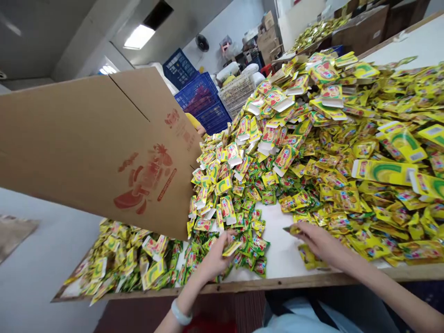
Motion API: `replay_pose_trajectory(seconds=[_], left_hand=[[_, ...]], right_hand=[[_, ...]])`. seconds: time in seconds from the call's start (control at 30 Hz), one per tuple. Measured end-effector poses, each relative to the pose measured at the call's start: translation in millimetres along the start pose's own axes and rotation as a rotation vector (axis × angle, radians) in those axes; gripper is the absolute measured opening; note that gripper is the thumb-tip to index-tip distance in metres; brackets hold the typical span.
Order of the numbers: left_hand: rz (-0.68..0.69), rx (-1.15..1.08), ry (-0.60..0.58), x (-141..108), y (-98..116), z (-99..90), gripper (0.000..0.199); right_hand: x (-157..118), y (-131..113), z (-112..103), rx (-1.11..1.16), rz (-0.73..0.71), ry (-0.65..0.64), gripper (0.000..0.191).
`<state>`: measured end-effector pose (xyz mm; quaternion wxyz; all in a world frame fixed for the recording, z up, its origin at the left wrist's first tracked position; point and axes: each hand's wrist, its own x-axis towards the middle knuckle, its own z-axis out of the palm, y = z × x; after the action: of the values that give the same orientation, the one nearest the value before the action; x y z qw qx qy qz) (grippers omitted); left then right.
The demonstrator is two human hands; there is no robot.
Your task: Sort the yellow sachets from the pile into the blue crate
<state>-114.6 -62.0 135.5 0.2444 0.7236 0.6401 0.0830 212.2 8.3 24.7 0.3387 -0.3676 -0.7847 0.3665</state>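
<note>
The surface (277,252) bears a yellow heap (333,185) at 3 o'clock from the view's centre. A carton (86,143) stands at 9 o'clock. The left hand (218,257) grips a box (231,249) at 6 o'clock; the right hand (317,240), at 4 o'clock, pinches a packet (290,229). Step in hand, as judged: picking up single pieces. The next move calls for a steady box and a light fingertip grip.
</note>
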Motion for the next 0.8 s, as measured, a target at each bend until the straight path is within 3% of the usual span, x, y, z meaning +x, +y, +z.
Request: replay_pose_trajectory(seconds=[0.03,0.1,0.2,0.33,0.43,0.6,0.73,0.8], left_hand=[[-0.033,-0.201,0.035,3,6,7.5,0.017],[-0.109,-0.559,0.052,13,21,29.0,0.029],[-0.159,-0.911,0.002,31,45,64.2,0.048],[-0.1,-1.078,-0.18,40,69,86.1,0.053],[-0.052,-1.093,-0.235,38,74,88.1,0.054],[-0.018,-1.036,-0.328,38,67,93.8,0.077],[-0.049,-1.055,-0.485,45,64,98.6,0.063],[-0.057,-1.092,-0.478,47,62,101.6,0.062]], right_hand=[[1,-5,-2,0.192,0.067,0.073,0.015],[2,-21,-1,0.517,0.166,0.176,0.026],[8,-53,6,0.731,0.15,0.261,0.029],[18,-75,11,0.576,-0.041,0.273,0.024],[17,-71,3,0.383,-0.08,0.157,0.026],[13,-60,-11,0.079,-0.164,-0.068,0.024],[11,-56,-1,-0.039,-0.189,-0.001,0.02],[5,-54,5,-0.081,-0.179,0.002,0.024]])
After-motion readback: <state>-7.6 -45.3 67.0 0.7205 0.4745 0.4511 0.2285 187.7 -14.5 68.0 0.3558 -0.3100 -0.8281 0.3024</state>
